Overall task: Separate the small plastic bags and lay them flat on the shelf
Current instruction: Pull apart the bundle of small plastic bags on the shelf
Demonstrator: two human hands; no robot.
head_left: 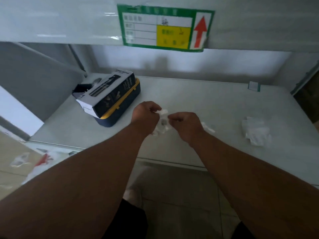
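Here both hands are out over the white shelf (198,94), fingers curled. The left hand (145,116) pinches the top corner of a small clear plastic bag (162,122); the right hand (184,124) pinches the same bag from the other side, so it hangs crumpled between the two sets of fingers, just above the shelf. There is something small and dark inside the bag, too blurred to tell what. Another bit of clear plastic (208,127) pokes out just beyond the right-hand fingers; can't tell if it is held or lying on the shelf. A loose pile of bags (256,131) lies on the shelf well off to the right of the right-hand fingers, touching neither hand. Left of the left-hand fingers and further back sits a dark box (107,94) on a blue and yellow case (120,109). A green label with a red arrow (165,28) is stuck above the fingers on the upper shelf edge.
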